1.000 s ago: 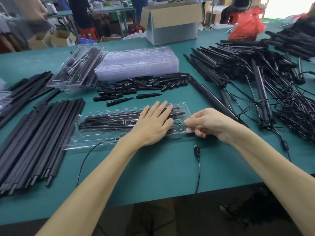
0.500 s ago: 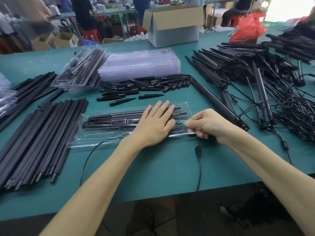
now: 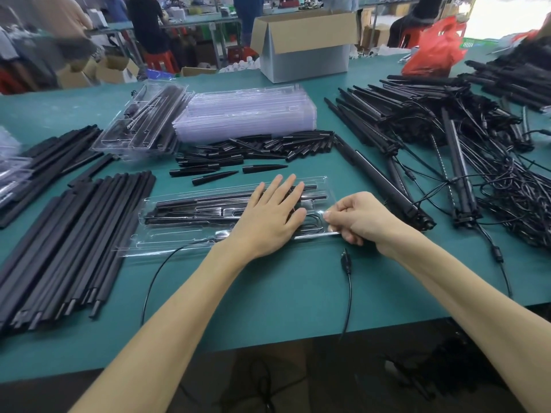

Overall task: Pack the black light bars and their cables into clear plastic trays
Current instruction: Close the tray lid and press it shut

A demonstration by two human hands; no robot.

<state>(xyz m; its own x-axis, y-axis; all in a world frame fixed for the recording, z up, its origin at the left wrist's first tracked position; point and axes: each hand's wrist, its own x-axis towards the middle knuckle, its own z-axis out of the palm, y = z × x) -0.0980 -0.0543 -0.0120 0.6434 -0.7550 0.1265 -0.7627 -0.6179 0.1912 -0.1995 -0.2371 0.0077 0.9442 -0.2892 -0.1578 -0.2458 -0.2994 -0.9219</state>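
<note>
Item: clear plastic clamshell tray (image 3: 185,222), lying lengthwise at centre frame on the green table mat (image 3: 268,293), loaded with black light bars (image 3: 208,202) and a coiled thin black cable (image 3: 313,223) at its right end.

My left hand (image 3: 268,216): flat, fingers spread, palm down on the tray's right half, covering part of the bars and the coil.

My right hand (image 3: 360,222): curled, thumb and fingertips pinching the tray's right edge; which layer of plastic they grip I cannot tell.

Loose cable with black plug (image 3: 346,263): trails from below my right hand over the table's near edge. A second thin black lead (image 3: 155,278) loops out from the tray's near side and passes under my left forearm.

Open room: bare mat between the tray and the near table edge, broken only by the two leads. The tray's far side is crowded.

Surroundings: bundle of long black rods (image 3: 74,242) lower left, just beside the tray; short black tapered end pieces (image 3: 253,150) above it; stack of empty clear trays (image 3: 244,114) upper centre; a filled tray pile (image 3: 143,123) to its left; tangle of bars with cables (image 3: 462,162) at right, well apart from my hands.

Cut off or unclear: rods at left and bars at upper right run out of frame; the background is blurred; below the table is dark.
</note>
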